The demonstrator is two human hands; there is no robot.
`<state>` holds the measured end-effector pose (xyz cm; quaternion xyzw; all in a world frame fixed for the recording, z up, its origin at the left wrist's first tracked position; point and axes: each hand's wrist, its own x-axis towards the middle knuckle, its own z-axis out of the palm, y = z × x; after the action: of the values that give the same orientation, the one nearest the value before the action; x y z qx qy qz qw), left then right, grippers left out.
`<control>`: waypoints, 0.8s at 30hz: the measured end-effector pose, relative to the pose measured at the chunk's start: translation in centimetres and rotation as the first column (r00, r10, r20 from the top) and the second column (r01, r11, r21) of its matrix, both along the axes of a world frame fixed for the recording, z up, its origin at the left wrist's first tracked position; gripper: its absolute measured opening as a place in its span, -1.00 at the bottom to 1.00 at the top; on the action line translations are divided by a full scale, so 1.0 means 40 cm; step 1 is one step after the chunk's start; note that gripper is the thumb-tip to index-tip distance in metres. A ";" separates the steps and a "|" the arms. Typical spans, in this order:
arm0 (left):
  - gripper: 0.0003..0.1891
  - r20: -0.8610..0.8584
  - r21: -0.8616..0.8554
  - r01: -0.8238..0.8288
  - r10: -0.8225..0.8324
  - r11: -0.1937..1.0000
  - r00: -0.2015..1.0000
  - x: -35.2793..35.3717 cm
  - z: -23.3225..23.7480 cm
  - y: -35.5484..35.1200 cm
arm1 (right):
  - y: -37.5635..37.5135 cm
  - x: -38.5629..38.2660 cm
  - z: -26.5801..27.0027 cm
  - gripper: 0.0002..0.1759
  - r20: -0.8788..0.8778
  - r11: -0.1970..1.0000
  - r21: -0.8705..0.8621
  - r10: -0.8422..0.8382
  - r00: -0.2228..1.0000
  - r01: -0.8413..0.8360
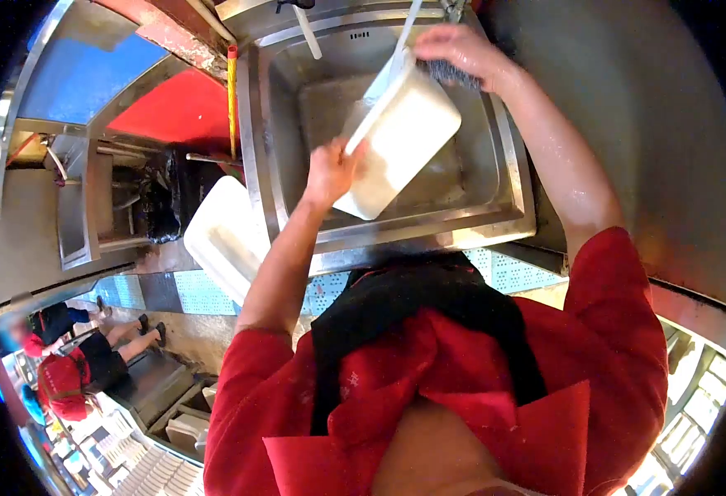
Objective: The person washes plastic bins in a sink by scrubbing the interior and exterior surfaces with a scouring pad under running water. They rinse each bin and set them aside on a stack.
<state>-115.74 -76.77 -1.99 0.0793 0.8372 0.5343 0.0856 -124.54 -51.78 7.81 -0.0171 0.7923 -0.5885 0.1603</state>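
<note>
While the left hand [330, 172] has a narrow grip on the rim of a white tub [408, 136], the right hand [460, 54] is at the tub's far end, its fingers bent by the corner; whether that grip is closed on the plastic, I cannot tell. The tub is tipped on its side over the metal sink [470, 169], its outside turned toward 4 o'clock and its open side toward 10 o'clock. Just beneath the right hand, at 1 o'clock of the sink, is a dark, bristly or wiry scrubber [454, 75]; whether the hand touches it is unclear. A tap [454, 10] shows at the sink's back edge near 1 o'clock, and a pale spout [308, 35] points down into it at 11 o'clock. Another white tub [232, 231] sits tilted outside the sink at 8 o'clock, partly behind the left forearm. Toward 9 o'clock are a yellow pole [232, 103] and, farther out, a black plastic bag [163, 198]. Two other people [65, 384] are well apart, far off at 8 o'clock.
</note>
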 end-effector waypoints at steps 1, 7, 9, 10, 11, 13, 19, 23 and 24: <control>-0.66 0.057 0.037 -0.041 0.039 0.998 0.998 -0.029 0.041 0.014 | 0.012 -0.019 0.003 -0.68 -0.140 0.993 0.024 -0.111 0.984 0.115; -0.78 0.450 0.585 -0.316 0.025 0.747 0.893 -0.189 0.090 0.047 | -0.027 0.041 -0.020 -0.58 -0.783 0.886 0.207 -0.104 0.613 0.415; -0.78 0.460 0.675 -0.280 -0.092 0.683 0.883 -0.244 0.023 0.031 | -0.107 0.117 -0.099 -0.61 -0.847 0.914 0.274 0.081 0.526 0.299; -0.78 0.458 0.754 -0.249 -0.214 0.608 0.863 -0.266 -0.002 0.026 | -0.150 0.169 -0.131 -0.60 -0.841 0.936 0.305 0.178 0.511 0.176; -0.78 0.458 0.752 -0.252 -0.209 0.609 0.864 -0.265 0.018 0.038 | -0.183 0.179 -0.216 -0.62 -0.800 0.932 0.362 0.299 0.520 0.022; -0.77 0.460 0.422 -0.436 0.227 0.795 0.858 -0.238 0.076 0.072 | -0.199 0.204 -0.160 -0.69 -0.797 0.829 0.542 0.454 0.399 0.137; -0.75 0.428 0.232 -0.459 0.333 0.858 0.840 -0.250 0.051 0.044 | -0.218 -0.086 -0.216 -0.75 -0.815 0.939 0.224 0.032 0.579 0.263; -0.73 0.427 0.163 -0.554 0.447 0.817 0.786 -0.228 0.049 0.027 | -0.227 -0.294 -0.241 -0.72 -0.503 0.909 -0.029 -0.374 0.779 0.417; -0.71 0.420 0.118 -0.548 0.458 0.828 0.783 -0.220 0.043 0.014 | -0.202 -0.346 -0.363 -0.70 -0.324 0.930 0.006 -0.345 0.881 0.367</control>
<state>-124.55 -76.22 -0.28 -0.2423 0.7264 0.6372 0.0871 -138.40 -59.87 -6.71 0.0396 0.8165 -0.5705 -0.0796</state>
